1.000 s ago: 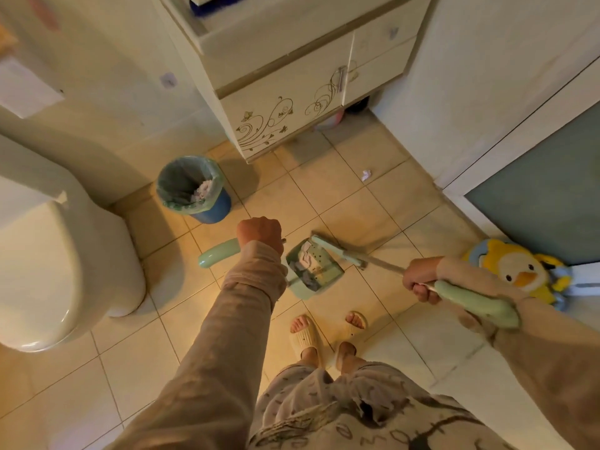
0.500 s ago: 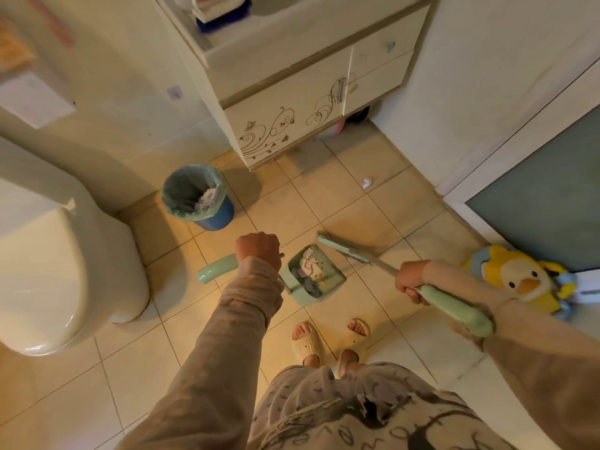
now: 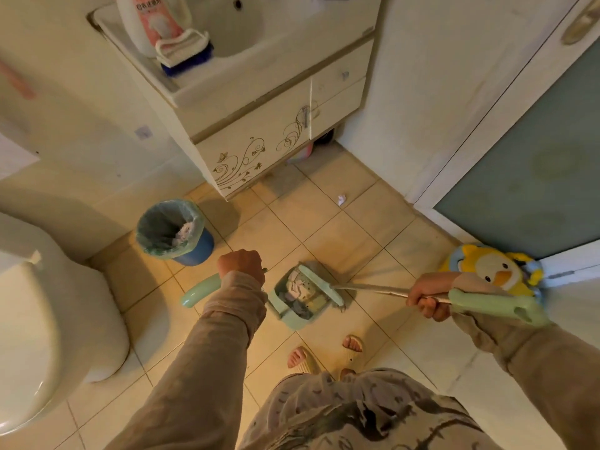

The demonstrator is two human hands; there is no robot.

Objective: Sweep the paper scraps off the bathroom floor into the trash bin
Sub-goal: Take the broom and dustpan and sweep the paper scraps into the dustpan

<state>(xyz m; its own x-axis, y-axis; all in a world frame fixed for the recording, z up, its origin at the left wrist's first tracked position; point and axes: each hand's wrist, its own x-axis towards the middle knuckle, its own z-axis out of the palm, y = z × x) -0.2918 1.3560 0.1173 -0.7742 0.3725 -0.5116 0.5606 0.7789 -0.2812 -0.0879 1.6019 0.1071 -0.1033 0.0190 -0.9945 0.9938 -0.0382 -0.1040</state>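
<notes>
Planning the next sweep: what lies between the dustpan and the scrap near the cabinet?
Head view: mint-green broom head at the mouth of the mint-green plastic dustpan, then bare beige tiles to the crumpled white paper scrap.

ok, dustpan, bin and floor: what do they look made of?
Dustpan: probably matte mint plastic, moulded rounded rim. Bin: likely smooth blue plastic, faint sheen, lined with a thin crinkled greenish bag. Floor: seemingly glazed ceramic tile, grout lines and soft reflections.

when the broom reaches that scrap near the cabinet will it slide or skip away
Small and crumpled, the scrap is probably very light and may tumble rather than slide. The glossy floor tiles likely give it little grip.
</notes>
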